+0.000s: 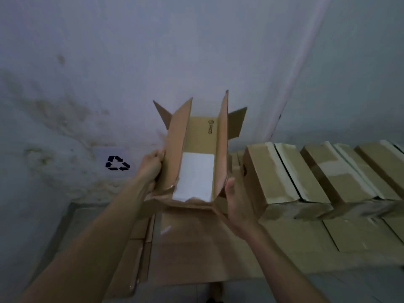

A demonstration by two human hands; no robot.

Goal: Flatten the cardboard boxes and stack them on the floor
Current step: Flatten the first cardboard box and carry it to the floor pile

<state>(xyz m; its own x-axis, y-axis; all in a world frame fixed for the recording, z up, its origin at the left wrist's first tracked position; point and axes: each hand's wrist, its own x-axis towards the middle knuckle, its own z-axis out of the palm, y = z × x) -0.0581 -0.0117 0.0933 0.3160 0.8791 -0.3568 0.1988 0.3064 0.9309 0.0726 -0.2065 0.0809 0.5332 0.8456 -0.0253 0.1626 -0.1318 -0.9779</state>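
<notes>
I saw the open cardboard box (194, 154) held up above the flattened cardboard (196, 250) lying on the floor, its far flaps splayed toward the stained wall (109, 62). The left hand (150, 166) gripped the box's left wall edge, fingers curled over it. The right hand (237, 200) pressed flat against the near right corner, fingers together. A row of taped boxes (317, 173) stood just right; the left side lay open.
</notes>
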